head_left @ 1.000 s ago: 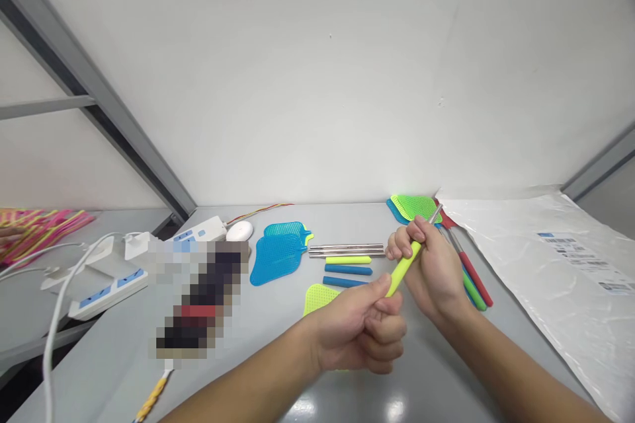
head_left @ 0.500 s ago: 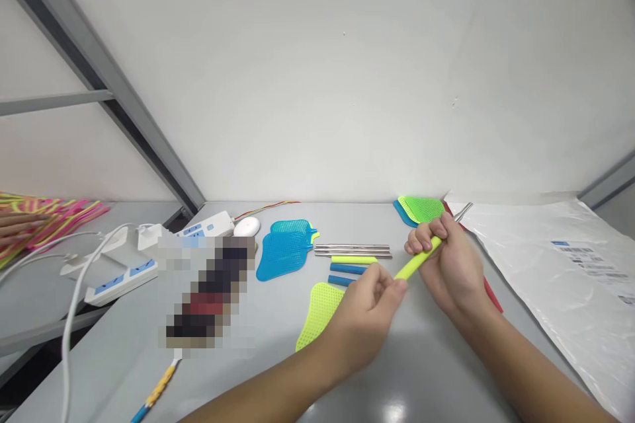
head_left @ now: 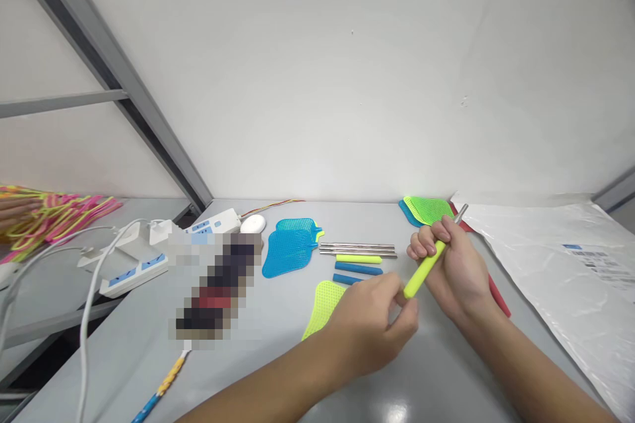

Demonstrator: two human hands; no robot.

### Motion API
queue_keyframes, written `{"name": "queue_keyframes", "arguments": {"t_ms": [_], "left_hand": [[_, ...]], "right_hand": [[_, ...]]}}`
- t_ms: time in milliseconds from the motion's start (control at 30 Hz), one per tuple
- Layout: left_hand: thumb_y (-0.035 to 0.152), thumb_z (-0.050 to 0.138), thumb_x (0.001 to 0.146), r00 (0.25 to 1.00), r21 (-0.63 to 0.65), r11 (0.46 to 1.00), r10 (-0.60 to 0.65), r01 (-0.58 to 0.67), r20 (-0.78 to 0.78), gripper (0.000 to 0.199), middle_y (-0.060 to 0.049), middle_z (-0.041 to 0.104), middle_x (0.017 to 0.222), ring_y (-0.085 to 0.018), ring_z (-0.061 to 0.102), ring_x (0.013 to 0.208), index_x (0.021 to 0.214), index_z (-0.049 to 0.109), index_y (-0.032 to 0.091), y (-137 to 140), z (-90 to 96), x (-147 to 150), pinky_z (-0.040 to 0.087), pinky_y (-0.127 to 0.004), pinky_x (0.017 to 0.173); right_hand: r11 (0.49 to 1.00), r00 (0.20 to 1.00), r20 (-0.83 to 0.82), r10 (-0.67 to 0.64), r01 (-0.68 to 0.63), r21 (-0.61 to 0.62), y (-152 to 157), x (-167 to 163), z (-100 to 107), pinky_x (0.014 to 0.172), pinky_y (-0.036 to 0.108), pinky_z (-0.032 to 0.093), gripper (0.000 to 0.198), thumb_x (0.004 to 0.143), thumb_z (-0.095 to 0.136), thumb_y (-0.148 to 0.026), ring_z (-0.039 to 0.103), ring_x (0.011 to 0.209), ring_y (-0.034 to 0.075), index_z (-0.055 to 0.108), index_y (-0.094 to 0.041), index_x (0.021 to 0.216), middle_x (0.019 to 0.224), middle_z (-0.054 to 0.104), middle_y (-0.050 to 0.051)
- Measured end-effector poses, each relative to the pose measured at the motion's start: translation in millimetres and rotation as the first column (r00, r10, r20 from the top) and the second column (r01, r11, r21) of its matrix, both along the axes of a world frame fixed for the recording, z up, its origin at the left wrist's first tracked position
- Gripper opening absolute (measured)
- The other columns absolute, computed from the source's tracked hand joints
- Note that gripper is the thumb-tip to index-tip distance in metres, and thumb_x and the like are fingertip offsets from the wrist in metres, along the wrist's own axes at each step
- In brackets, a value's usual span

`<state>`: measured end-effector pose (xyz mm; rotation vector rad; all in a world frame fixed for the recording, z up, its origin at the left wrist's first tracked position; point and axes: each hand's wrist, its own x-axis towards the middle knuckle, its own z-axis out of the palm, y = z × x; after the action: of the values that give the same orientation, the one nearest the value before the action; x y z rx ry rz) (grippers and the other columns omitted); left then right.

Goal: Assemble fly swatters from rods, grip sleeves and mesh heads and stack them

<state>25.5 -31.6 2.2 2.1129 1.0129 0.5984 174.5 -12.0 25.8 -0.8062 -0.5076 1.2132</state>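
My right hand is closed around a yellow-green fly swatter handle, which slants up to the right. A thin metal rod sticks out of its upper end, above the fist. My left hand is at the handle's lower end, thumb and fingers parted around it. Beyond my left hand lie a yellow-green swatter head, two blue handles, another yellow-green handle and several metal rods. Blue swatter heads rest to their left.
Green swatter heads and a red handle lie by my right arm. A white plastic bag covers the right side. Left are power strips, a white cable, a pixelated object and, farther off, another person's hand at pink-yellow cords.
My left thumb and fingers have loosened from the handle's lower end, which now shows. My right hand keeps its hold. The view has shifted slightly.
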Motion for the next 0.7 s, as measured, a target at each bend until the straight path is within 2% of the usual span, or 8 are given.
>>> {"name": "queue_keyframes", "arguments": {"t_ms": [200,367,533,700], "left_hand": [[0.027,0.048,0.084,1.000,0.035,0.999,0.018,-0.019,0.024,0.026,0.005,0.040,0.061,-0.010,0.035,0.056,0.065,0.033,0.019,1.0,-4.1,1.7,0.023,-0.027,0.052],[0.022,0.050,0.080,0.993,-0.001,1.000,0.014,-0.014,0.117,0.030,0.005,0.034,0.055,-0.009,0.029,0.052,0.059,0.029,0.018,-0.9,-2.4,1.1,0.022,-0.027,0.050],[0.024,0.048,0.083,0.975,-0.151,0.988,0.005,0.029,0.220,0.035,0.005,0.025,0.055,-0.009,0.022,0.052,0.058,0.025,0.019,-4.5,0.0,-0.3,0.019,-0.027,0.048],[0.033,0.046,0.087,0.969,-0.365,0.928,0.017,0.077,0.247,0.033,0.006,0.025,0.058,-0.009,0.020,0.052,0.062,0.029,0.020,-4.4,-7.4,-0.3,0.016,-0.027,0.045]], "right_hand": [[1.000,1.000,-0.008,0.029,-0.029,0.000,-0.6,-3.5,-4.0,0.052,0.026,0.039,0.033,0.089,0.051,-0.033,0.035,0.053,0.012,0.034,-0.022,0.063,0.055,0.035,-0.004],[0.998,0.998,-0.012,0.058,-0.058,-0.003,-2.2,-5.3,-5.2,0.052,0.026,0.038,0.033,0.089,0.051,-0.034,0.034,0.053,0.012,0.034,-0.021,0.064,0.055,0.035,-0.004],[0.997,0.997,-0.006,0.072,-0.072,0.006,-2.2,-4.5,-6.6,0.053,0.027,0.039,0.033,0.089,0.051,-0.035,0.035,0.053,0.013,0.035,-0.022,0.064,0.054,0.036,-0.004],[0.997,0.997,-0.015,0.081,-0.082,-0.010,-0.9,-4.5,-6.7,0.053,0.027,0.039,0.033,0.089,0.051,-0.036,0.036,0.053,0.013,0.036,-0.022,0.064,0.054,0.036,-0.004]]}}
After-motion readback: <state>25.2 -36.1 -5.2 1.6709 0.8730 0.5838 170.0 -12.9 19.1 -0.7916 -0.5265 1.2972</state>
